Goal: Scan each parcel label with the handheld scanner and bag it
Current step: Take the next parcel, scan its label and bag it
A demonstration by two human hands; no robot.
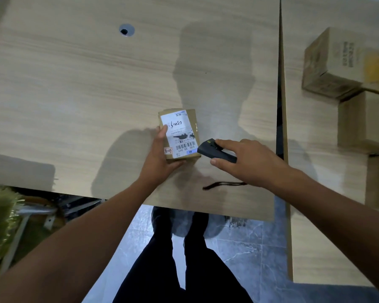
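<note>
- Head view: the parcel, a small cardboard box, was held at the table by the left hand, thumb on the left edge of the label and fingers curled under the near end.
- The right hand gripped the dark scanner just right of the parcel, index finger along its top and its nose close to the barcode corner. Its strap trailed on the table beneath the right wrist.
- More cardboard boxes stood well beyond the right hand, on the adjoining table.
- Risk, as judged: the thumb overlapped the label, and the nose sat very near and oblique to the barcode, so a read could fail. The loose strap could snag.
- Hidden or unclear: no bag appeared in view. Whether the scanner beam was on, and whether the parcel lay flat or tipped, could not be told. The label print was too blurred to read.
</note>
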